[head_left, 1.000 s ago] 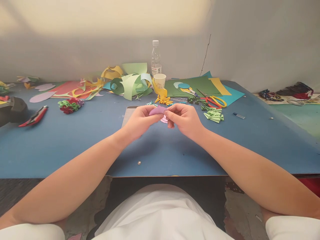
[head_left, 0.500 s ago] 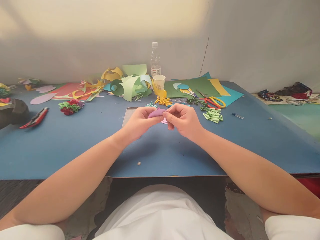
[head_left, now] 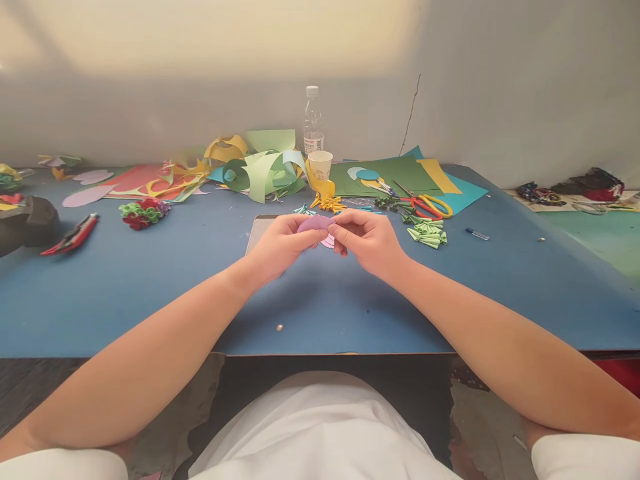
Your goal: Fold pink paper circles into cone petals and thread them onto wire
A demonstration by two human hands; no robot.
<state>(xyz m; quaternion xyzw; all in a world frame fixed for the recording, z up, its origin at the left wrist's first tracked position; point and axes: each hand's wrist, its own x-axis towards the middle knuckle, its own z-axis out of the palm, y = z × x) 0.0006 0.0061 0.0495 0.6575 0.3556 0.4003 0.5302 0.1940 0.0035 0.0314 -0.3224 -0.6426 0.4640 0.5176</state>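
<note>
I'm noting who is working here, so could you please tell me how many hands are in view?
2: the left hand holds the left part of the purple paper, and the right hand pinches its right end. No other hand shows.

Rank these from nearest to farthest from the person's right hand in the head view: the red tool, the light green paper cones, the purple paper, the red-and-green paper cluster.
1. Purple paper: pinched between the right hand and left hand.
2. Light green paper cones: just to its right.
3. Red-and-green paper cluster: well to the left.
4. Red tool: farther left still.
</note>
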